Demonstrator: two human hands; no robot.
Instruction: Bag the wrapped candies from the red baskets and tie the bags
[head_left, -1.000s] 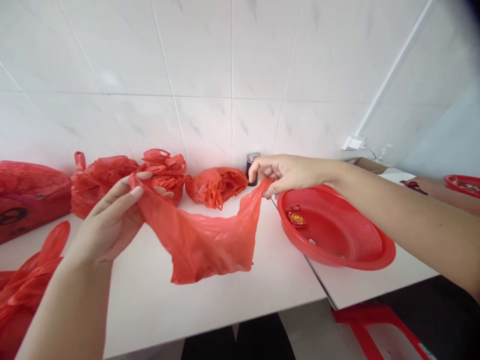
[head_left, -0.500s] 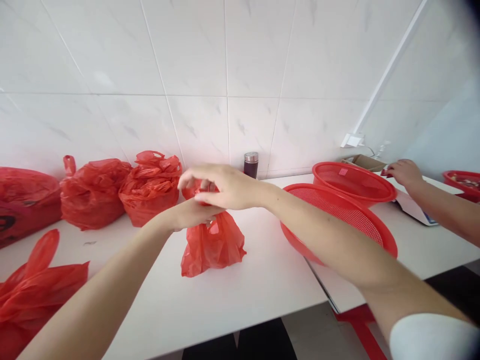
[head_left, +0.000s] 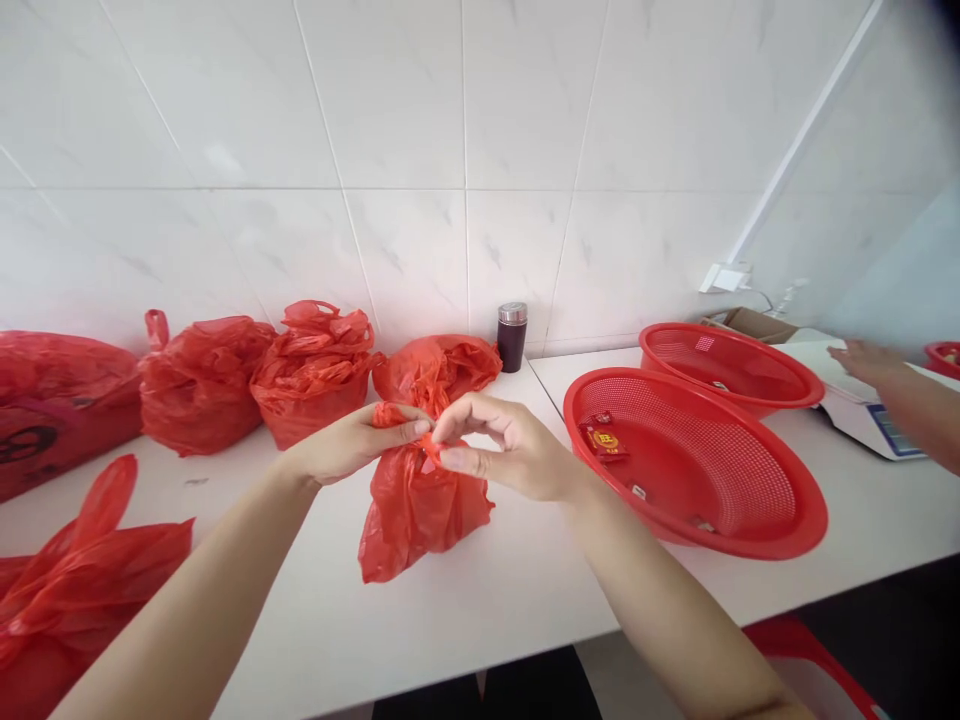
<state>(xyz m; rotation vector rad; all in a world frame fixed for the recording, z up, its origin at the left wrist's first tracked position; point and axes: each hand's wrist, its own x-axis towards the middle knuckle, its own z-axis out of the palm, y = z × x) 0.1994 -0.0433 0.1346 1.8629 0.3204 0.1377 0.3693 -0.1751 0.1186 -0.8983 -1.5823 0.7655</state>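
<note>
Hands: L hand (head_left: 364,440) & R hand (head_left: 517,447) tog., pinching bag (head_left: 424,515) at top; b4, crossed.
Bag: L of front basket (head_left: 675,470), bunched; 1s ago, spread.

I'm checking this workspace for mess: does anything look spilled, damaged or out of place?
Just one small thing: a tiny greyish scrap or mark sits alone on the flat white tabletop, left of the held thin red plastic bag; it's too small to identify. I see no spill or damage.
</note>
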